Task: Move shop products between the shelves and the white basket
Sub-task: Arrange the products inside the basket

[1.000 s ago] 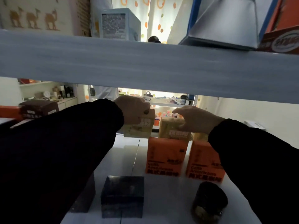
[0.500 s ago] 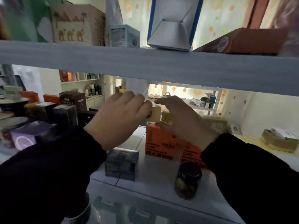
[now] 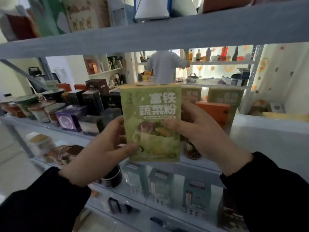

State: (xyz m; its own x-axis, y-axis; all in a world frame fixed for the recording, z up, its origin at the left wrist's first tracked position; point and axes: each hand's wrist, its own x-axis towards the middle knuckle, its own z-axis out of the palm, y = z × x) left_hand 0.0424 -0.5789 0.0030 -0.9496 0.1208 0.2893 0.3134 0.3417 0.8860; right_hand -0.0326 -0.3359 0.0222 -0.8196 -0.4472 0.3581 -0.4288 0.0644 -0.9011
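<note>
Green cardboard, clamped from both sides: left hand grips the vegetable-powder box at its lower left edge, right hand pinches its right edge, thumb on the front. It hangs upright, clear of the orange box behind it. Carry it level, two-handed (white basket out of view).

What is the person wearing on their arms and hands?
Long black sleeves cover both arms: the left sleeve and right sleeve end in cuffs at the wrists. The left hand and right hand are bare, no gloves.
</note>
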